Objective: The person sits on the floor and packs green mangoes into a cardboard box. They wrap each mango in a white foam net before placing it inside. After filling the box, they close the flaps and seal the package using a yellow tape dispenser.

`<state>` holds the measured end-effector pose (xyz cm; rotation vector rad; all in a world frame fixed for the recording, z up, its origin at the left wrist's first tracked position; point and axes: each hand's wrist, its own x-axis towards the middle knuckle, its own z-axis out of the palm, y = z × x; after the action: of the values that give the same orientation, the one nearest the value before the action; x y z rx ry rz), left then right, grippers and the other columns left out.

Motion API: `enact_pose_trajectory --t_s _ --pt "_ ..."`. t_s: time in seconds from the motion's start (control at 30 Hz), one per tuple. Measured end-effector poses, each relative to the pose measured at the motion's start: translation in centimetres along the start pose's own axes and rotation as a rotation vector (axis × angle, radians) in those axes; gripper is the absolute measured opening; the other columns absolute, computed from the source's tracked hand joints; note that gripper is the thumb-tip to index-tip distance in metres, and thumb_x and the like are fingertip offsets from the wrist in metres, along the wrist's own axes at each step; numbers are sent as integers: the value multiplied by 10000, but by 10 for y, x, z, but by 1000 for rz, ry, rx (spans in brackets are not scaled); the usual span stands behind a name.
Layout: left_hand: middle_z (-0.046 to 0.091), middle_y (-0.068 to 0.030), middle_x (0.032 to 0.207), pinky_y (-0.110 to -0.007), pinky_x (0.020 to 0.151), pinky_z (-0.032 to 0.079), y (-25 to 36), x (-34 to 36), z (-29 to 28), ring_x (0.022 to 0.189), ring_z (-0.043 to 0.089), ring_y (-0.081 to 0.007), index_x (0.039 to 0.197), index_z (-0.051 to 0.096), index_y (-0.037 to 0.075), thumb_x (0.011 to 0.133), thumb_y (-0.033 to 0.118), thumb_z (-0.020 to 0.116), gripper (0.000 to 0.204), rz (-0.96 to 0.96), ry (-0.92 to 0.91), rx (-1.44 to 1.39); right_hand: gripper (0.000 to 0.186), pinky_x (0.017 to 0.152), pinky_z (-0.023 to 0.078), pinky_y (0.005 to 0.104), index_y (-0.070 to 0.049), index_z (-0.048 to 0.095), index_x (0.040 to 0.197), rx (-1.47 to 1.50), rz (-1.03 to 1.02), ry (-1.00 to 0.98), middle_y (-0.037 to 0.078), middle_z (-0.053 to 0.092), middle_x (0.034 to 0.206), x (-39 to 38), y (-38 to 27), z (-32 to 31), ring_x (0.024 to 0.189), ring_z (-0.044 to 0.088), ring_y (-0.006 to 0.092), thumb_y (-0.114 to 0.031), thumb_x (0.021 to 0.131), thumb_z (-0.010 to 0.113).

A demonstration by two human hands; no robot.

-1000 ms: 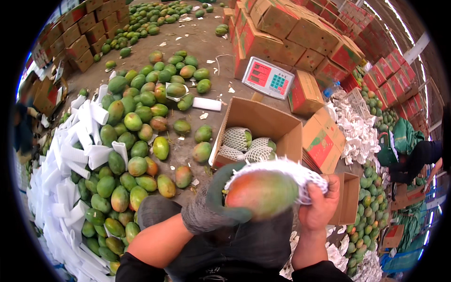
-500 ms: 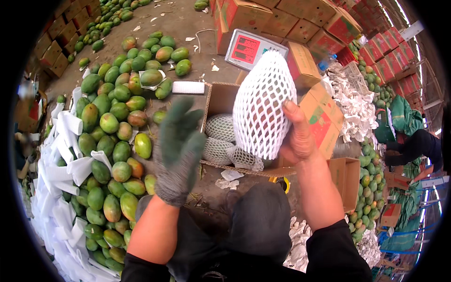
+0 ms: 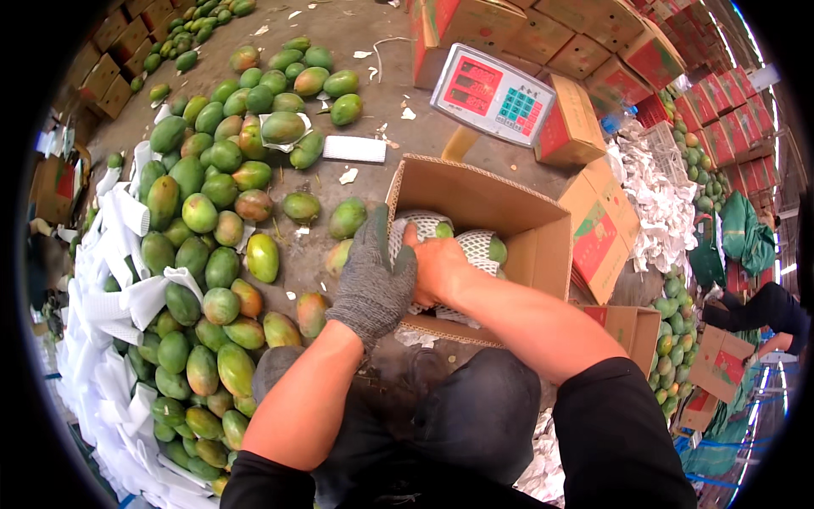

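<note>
An open cardboard box (image 3: 533, 259) stands before my knees, with mangoes in white foam nets (image 3: 477, 246) inside. My bare right hand (image 3: 434, 267) reaches into its left part, fingers curled on a netted mango there, which is mostly hidden by the hand. My left hand (image 3: 373, 284), in a grey and green glove, is at the box's left edge, fingers pressed together around the rim. It is close beside my right hand.
Loose mangoes (image 3: 199, 212) and white foam sleeves (image 3: 93, 305) lie left. A scale (image 3: 482, 97) stands behind the box, amid stacked cartons (image 3: 585, 42). A folded carton (image 3: 598, 229) and crumpled paper (image 3: 649, 195) lie right. A person (image 3: 759, 310) bends at far right.
The netted mango that my right hand held raised has gone down into the box. My left hand has moved from open in the air to the box's left edge, fingers together.
</note>
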<state>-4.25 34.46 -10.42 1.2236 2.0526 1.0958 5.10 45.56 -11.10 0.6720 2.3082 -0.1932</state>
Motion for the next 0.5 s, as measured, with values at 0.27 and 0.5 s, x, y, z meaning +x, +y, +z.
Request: enact_pose_trajectory --t_s 0.27,0.5 --pt "487 -325 1535 -483 1203 385 -9 -5 3 1432 480 -467 1573 395 -37 987 248 659 703 27 39 -16 1078 1181 424 475 -16 268 1652 575 10 105 329 540 1490 -23 69 11 1425 516 432 -697 902 637" --pt "505 -312 1522 -480 1192 403 -2 -10 0 1429 490 -456 1575 406 2 985 260 669 695 8 36 4 1233 1145 465 483 16 373 1570 426 153 -122 357 418 1541 -61 71 42 1350 548 502 -605 660 927"
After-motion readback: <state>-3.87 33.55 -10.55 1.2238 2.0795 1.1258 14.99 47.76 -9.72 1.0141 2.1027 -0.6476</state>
